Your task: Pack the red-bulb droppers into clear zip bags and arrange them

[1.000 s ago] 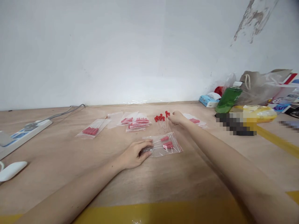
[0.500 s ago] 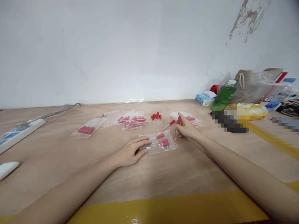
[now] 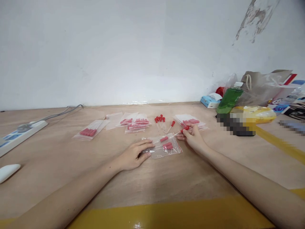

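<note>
My left hand [image 3: 138,153] lies with its fingers stretched over the left end of a clear zip bag [image 3: 156,154], pressing it to the table. A few droppers with red rubber bulbs [image 3: 167,145] are inside that bag. Between the thumb and fingers of my right hand [image 3: 193,136] is a dropper [image 3: 185,128], pinched at its red bulb. Its thin tip points left, near the bag's right-hand mouth. A single loose dropper [image 3: 172,123] lies just behind the bag. Several more loose droppers [image 3: 160,119] are grouped a little farther back.
Filled zip bags [image 3: 138,121] lie stacked behind my left hand, with another filled bag [image 3: 88,131] farther left. More bags [image 3: 190,120] lie behind my right hand. A power strip [image 3: 22,135] is at left; a green bottle [image 3: 230,98] and tissue pack [image 3: 211,101] stand at right.
My right hand has drawn the dropper nearer and turned it from upright to slanting, tip toward the bag. The loose dropper behind the bag has shifted slightly left. My left hand stays put.
</note>
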`<state>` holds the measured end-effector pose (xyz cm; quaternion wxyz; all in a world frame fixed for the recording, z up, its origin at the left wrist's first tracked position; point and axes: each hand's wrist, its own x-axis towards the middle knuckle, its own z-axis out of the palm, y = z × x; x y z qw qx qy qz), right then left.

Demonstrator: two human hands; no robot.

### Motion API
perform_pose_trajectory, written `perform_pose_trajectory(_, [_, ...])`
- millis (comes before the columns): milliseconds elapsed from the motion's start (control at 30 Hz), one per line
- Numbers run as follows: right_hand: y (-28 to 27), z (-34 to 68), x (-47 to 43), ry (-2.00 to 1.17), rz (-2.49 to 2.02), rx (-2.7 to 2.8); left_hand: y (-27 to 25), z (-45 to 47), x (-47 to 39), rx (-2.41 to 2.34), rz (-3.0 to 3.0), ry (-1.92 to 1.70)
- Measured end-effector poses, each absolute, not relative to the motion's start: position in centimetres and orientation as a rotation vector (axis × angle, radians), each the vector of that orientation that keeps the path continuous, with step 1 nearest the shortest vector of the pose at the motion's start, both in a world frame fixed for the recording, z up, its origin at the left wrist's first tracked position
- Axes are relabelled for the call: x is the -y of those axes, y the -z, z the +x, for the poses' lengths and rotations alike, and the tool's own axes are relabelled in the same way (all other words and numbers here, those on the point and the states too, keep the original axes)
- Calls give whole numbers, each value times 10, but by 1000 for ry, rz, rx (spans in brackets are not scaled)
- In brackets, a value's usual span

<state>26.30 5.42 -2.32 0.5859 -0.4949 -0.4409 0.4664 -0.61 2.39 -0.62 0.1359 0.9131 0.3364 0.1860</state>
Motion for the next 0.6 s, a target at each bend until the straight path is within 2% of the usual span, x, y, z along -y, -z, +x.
perform_pose_trajectory(133, [20,262,-46,-1204,-1140,1073,6,-6,-22,-982,2618,-543])
perform_pose_trajectory(267, [15,274,-43,-1239,-1220,1444,6,-7,-22,-1010,2583,-546])
perform_pose_trajectory(600, [20,270,-55,-849,-1243,1722,4,-7,-21,-1042,2581,-519])
